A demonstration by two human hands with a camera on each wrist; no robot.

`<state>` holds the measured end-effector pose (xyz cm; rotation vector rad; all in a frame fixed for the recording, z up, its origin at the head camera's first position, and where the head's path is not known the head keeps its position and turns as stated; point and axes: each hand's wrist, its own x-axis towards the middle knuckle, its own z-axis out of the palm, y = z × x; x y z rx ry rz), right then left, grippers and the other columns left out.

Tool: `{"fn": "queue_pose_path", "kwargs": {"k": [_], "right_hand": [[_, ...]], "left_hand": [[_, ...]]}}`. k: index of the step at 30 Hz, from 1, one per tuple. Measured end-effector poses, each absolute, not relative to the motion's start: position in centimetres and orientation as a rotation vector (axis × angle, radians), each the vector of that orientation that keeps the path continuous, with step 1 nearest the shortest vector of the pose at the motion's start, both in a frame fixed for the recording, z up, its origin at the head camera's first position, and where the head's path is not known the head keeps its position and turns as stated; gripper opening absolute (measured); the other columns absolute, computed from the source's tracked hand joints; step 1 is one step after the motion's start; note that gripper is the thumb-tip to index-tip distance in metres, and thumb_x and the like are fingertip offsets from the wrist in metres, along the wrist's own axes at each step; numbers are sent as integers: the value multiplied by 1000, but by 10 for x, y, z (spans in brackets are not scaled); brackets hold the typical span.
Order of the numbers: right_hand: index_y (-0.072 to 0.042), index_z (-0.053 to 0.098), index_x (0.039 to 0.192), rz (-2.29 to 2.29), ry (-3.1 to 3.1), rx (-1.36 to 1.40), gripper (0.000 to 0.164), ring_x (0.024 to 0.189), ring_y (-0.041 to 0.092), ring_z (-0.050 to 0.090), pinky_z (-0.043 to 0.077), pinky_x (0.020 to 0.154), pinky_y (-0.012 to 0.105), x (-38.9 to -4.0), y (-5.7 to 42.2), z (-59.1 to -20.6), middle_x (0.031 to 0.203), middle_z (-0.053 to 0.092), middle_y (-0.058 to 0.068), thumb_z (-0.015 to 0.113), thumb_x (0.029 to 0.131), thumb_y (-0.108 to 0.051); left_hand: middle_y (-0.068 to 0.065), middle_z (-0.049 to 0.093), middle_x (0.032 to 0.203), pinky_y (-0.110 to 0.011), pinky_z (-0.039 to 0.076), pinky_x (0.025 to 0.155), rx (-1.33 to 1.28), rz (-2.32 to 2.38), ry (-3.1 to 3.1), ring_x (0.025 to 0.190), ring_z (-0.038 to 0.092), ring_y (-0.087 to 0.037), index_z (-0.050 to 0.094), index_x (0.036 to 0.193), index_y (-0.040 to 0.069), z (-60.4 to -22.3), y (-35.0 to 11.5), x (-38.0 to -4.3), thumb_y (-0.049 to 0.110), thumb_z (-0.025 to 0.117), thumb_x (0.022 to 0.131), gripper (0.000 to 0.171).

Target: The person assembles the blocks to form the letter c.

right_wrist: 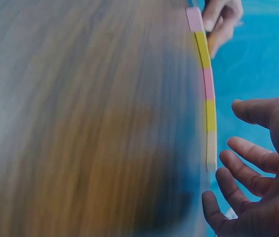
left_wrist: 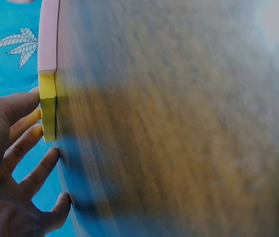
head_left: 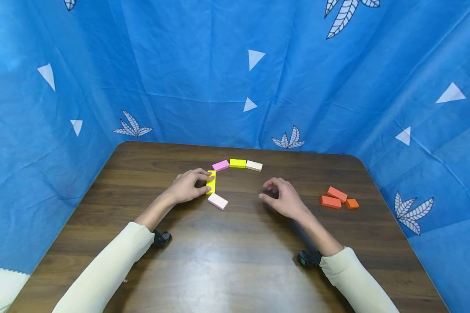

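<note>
My left hand [head_left: 188,186] holds a yellow block [head_left: 211,181] by its ends, thumb at the near end and fingers at the far end. A pale pink block [head_left: 218,201] lies slanted just below it. Above it, a pink block [head_left: 221,165], a second yellow block [head_left: 237,163] and a cream block [head_left: 254,166] form a curved row. Right of these blocks, my right hand [head_left: 286,200] hovers with nothing in its loosely bent fingers. In the right wrist view, that hand [right_wrist: 262,182] shows spread fingers beside the row's cream end.
Two orange-red blocks [head_left: 330,202] and a smaller orange block [head_left: 352,203] lie close together toward the right of the wooden table [head_left: 235,243]. A blue patterned cloth [head_left: 203,78] hangs behind and along both sides.
</note>
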<state>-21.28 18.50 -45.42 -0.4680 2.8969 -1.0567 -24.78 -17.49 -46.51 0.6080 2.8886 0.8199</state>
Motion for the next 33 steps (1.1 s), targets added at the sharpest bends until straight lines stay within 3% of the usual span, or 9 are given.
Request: {"fn": "queue_pose_path", "kwargs": {"k": [19,23,27,33], "right_hand": [[-10,69,132,-1005,2937,-251,45,126,39,57,47,107,64,-204,288,-463,136,67,18,76,101,-42],[-11,69,132,-1017,2964,-251,43,116,36,55,49,93,54,-199,302,-463,134,67,17,75,102,-41],[-9,70,131,-1017,3016,-252,41,106,34,47,38,79,42,-195,314,-462,129,67,19,76,102,-37],[-5,70,130,-1009,3051,-251,40,112,35,47,37,84,41,-189,333,-466,126,67,22,77,101,-32]], "left_hand": [[-6,67,149,-69,46,111,635,811,2892,142,62,-34,74,139,16,-464,-175,-247,31,78,99,43],[-7,67,149,-69,45,112,622,816,2888,142,61,-34,75,139,16,-464,-175,-248,31,78,99,43],[-6,67,150,-70,43,113,597,822,2886,143,61,-34,74,140,17,-463,-175,-248,32,78,99,43],[-6,67,149,-69,45,112,619,810,2887,142,62,-33,74,140,17,-465,-176,-249,31,78,99,43]]}}
